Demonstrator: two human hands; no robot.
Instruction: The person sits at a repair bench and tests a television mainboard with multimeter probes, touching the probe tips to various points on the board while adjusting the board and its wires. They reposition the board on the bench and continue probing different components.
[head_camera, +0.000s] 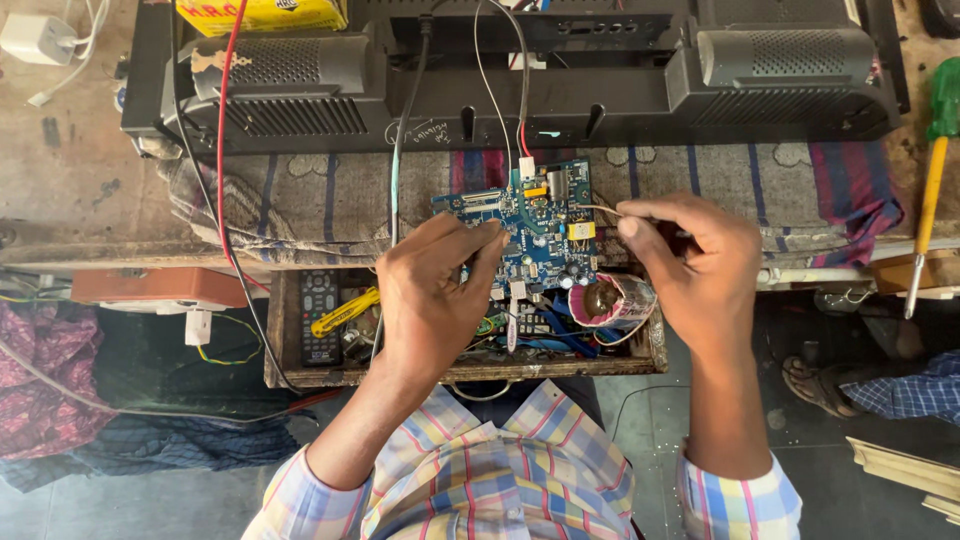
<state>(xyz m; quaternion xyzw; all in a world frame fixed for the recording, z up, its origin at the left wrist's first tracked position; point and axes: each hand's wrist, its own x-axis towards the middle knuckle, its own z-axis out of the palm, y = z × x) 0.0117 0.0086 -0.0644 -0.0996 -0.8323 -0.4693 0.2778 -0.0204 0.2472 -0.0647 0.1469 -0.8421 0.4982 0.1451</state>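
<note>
Head view looks straight down, and the left hand is curled over the lower left edge of a blue circuit board, fingers pressed on its rim and gripping it. Over on the other side, the right hand is pinched nearly closed, thumb and forefinger holding a thin wire whose tip reaches onto the board's right side. That board sits on the striped cloth at the front edge of the surface, partly overhanging an open wooden drawer. Down in the drawer, a black remote control lies beside a yellow-handled tool, and a pink-wrapped spool sits just below the board, right next to the right hand. Behind the board, a black device with grilled vents spans the surface, with red and black cables running down from it toward the board. Far right, a screwdriver with green and yellow handle lies well apart from both hands.
</note>
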